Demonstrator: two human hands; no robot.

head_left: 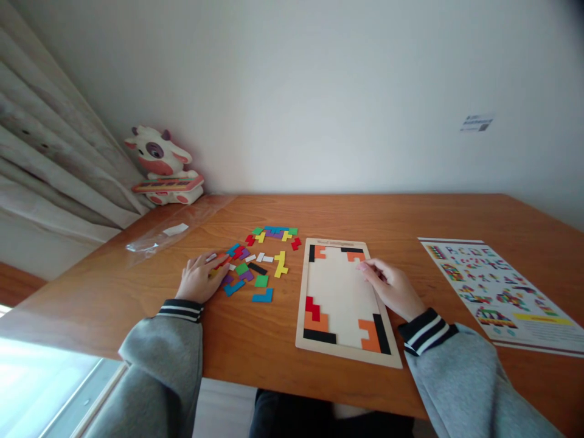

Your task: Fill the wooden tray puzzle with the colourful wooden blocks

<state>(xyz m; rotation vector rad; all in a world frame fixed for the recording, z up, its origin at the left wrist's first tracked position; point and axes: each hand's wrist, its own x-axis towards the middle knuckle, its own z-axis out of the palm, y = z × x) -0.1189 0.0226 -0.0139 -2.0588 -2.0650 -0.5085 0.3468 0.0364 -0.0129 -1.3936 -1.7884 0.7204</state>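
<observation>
My left hand (199, 278) lies palm down at the left edge of a loose heap of coloured puzzle pieces (241, 268), fingers spread and touching some of them. Over the right side of a pale wooden puzzle board (335, 298) is my right hand (390, 287), its thumb and forefinger pressed together. Whether anything small is between them is hidden. Orange and black pieces sit in the board's corners, and a red piece (312, 308) is at its lower left. The fingertips are just below the upper right orange piece (354, 256).
A printed pattern sheet (499, 286) lies on the right of the wooden table (392, 219). At the back left stand a toy cow with a keyboard (166, 167) and a clear plastic bag (177, 230). More pieces (275, 233) are grouped behind the heap. A curtain (50, 134) hangs at left.
</observation>
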